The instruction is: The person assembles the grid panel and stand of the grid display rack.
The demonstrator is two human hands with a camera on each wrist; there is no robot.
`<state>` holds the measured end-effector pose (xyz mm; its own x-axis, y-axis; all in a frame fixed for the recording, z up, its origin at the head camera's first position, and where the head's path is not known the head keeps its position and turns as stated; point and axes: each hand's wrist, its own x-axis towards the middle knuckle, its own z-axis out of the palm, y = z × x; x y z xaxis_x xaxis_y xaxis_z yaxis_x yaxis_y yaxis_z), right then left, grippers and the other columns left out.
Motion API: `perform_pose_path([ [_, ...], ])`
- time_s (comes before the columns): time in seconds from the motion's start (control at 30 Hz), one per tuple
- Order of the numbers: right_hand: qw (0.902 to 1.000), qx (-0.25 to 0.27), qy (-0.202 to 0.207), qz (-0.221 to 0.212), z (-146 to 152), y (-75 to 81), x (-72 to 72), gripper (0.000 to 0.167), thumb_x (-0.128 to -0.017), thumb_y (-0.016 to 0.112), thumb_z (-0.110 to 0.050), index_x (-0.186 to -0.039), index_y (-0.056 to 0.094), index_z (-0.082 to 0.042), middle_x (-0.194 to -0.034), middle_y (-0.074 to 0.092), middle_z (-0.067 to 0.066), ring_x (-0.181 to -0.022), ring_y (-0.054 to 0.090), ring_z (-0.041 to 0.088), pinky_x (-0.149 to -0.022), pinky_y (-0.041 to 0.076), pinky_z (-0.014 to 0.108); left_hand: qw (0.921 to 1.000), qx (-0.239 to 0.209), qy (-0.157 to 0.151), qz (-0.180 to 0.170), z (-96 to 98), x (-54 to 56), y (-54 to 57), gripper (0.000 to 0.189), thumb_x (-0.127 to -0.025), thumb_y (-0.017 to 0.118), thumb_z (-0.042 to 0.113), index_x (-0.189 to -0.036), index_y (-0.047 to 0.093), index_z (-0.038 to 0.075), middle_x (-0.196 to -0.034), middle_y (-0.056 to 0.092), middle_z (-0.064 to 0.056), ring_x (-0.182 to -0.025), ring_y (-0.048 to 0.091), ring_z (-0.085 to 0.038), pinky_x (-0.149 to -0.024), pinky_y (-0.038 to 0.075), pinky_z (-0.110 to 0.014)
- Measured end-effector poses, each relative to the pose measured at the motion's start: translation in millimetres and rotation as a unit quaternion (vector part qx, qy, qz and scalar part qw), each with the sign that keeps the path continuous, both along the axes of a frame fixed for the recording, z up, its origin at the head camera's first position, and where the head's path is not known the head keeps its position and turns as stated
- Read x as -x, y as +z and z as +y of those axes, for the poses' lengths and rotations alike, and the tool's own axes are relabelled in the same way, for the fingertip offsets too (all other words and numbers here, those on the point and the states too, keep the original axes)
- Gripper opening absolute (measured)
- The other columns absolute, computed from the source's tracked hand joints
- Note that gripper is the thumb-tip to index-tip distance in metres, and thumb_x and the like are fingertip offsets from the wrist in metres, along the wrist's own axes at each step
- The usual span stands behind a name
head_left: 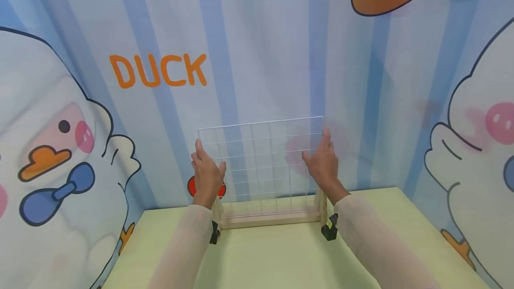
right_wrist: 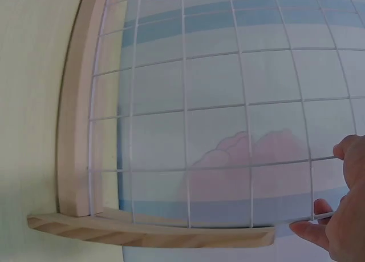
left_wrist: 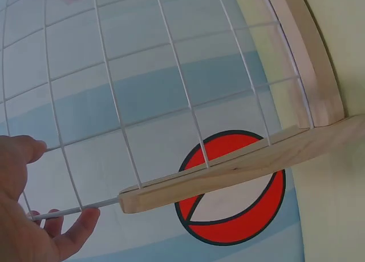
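A white wire grid panel (head_left: 271, 154) stands upright in a wooden frame (head_left: 273, 220) on the table. The left hand (head_left: 206, 175) holds the panel's left edge above the wooden side post; in the left wrist view, its thumb (left_wrist: 35, 149) lies on the front and its fingertips curl round the edge wire. On the opposite edge, the right hand (head_left: 323, 162) grips in the same way. The right wrist view shows its thumb (right_wrist: 342, 148) against a cross wire and fingers bent at the outer wire. Wooden side posts (right_wrist: 171, 234) run along the panel's lower edges.
Black blocky pieces (head_left: 330, 228) sit by the frame's feet on both sides, the left one partly covered by a sleeve. The pale yellow table (head_left: 269, 258) ends at a blue striped curtain (head_left: 273, 57) printed with ducks, close behind the panel.
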<state>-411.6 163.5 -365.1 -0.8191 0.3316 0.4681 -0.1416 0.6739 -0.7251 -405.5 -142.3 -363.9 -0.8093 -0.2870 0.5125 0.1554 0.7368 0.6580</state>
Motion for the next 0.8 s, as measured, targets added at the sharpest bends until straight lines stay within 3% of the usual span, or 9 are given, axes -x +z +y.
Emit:
perform_pose_path([
  [0.17, 1.0000, -0.002, -0.004, 0.002, 1, -9.4, -4.0, 0.089, -0.092, 0.074, -0.025, -0.159, 0.017, -0.016, -0.143, 0.051, 0.024, -0.113, 0.063, 0.046, -0.095, 0.055, 0.058, 0.9996, 0.022, -0.003, 0.016, -0.8, 0.2, -9.0, 0.106, -0.090, 0.077, 0.018, -0.163, 0.001, 0.013, -0.141, 0.040, -0.027, -0.120, 0.048, -0.042, -0.089, 0.056, -0.053],
  [0.5, 1.0000, -0.003, -0.001, 0.005, 5, -9.3, -2.4, 0.091, -0.092, 0.074, -0.027, -0.160, 0.014, -0.017, -0.144, 0.051, 0.024, -0.114, 0.063, 0.046, -0.095, 0.055, 0.059, 0.9989, 0.037, 0.006, 0.027, 0.1, 3.7, -9.8, 0.108, -0.089, 0.080, 0.021, -0.163, 0.002, 0.013, -0.140, 0.042, -0.027, -0.116, 0.050, -0.041, -0.084, 0.057, -0.052],
  [0.63, 0.9994, -0.023, 0.025, -0.004, 10, -9.8, -2.8, 0.090, -0.092, 0.074, -0.030, -0.159, 0.016, -0.013, -0.136, 0.057, 0.025, -0.112, 0.065, 0.044, -0.090, 0.056, 0.057, 0.9987, 0.047, -0.019, 0.010, -12.4, 1.0, -8.3, 0.105, -0.091, 0.077, 0.029, -0.163, 0.002, 0.015, -0.144, 0.037, -0.026, -0.124, 0.044, -0.040, -0.085, 0.057, -0.052],
  [0.8, 0.9944, -0.073, 0.076, -0.007, 29, -12.6, -3.5, 0.082, -0.094, 0.070, -0.036, -0.155, 0.027, -0.003, -0.131, 0.058, 0.026, -0.116, 0.063, 0.041, -0.089, 0.055, 0.057, 0.9943, 0.098, -0.040, -0.008, -40.2, -5.9, -4.6, 0.090, -0.097, 0.065, 0.040, -0.162, 0.011, 0.011, -0.151, 0.033, -0.025, -0.134, 0.037, -0.041, -0.099, 0.052, -0.058],
])
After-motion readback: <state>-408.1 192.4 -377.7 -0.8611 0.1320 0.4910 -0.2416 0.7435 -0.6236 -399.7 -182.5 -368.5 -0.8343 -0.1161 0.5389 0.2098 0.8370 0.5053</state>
